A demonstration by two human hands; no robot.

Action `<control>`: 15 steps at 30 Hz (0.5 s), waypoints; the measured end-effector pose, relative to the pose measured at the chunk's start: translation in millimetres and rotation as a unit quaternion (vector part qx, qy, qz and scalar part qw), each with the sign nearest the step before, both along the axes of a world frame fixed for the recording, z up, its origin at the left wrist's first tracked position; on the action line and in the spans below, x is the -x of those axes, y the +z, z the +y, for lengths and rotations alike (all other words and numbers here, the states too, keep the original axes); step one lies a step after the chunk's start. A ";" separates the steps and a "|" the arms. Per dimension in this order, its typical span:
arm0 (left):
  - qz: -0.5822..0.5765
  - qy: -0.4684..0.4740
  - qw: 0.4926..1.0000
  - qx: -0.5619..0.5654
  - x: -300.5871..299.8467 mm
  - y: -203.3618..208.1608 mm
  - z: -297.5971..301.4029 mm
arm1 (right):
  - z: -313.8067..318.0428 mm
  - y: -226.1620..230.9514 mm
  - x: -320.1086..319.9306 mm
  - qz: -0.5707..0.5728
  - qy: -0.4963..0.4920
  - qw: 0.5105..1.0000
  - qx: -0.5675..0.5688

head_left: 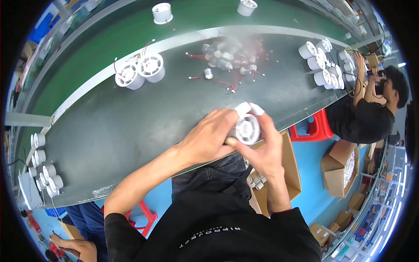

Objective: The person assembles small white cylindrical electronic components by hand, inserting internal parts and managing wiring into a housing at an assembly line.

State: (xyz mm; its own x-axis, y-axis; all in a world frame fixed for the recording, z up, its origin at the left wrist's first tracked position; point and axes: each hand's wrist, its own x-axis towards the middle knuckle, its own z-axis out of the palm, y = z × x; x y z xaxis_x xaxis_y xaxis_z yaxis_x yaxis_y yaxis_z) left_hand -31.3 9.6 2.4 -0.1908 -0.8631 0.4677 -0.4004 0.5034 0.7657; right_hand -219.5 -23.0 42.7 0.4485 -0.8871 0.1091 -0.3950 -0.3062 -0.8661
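Between my two hands, over the near edge of the dark work surface, is a round white plastic housing [247,129] with a spoked face and a central hub. My left hand [209,135] is closed around its left side. From the right, my right hand [267,150] grips it with thumb and fingers. White covers sit on some fingertips at the top of the housing. Beyond my hands lies a pile of small motors [224,59] with red and dark wires, partly blurred. Two more white housings [151,67] stand side by side to the left, wires sticking up from them.
A green conveyor belt [196,19] runs behind, carrying two white cups [162,14]. More housings cluster at the right [322,77] and far left [49,172]. An open cardboard box [293,170] and a red stool [321,126] stand below the edge. Co-workers sit at both sides.
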 end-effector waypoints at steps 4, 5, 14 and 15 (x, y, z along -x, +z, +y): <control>-0.096 0.008 0.994 0.056 -3.7 19.4 -8.3 | -5.1 17.4 98.4 -0.039 -0.130 0.981 -0.137; -0.099 0.027 0.994 0.031 -10.7 16.6 -10.0 | -9.2 26.1 133.6 0.082 -0.124 0.970 -0.190; -0.083 0.049 0.995 0.006 -13.7 2.9 -21.9 | -68.7 -40.5 255.1 0.232 -0.187 0.954 -0.041; -0.078 0.055 0.995 0.005 -13.3 1.6 -22.5 | -96.9 -39.8 244.9 0.172 -0.237 0.953 0.078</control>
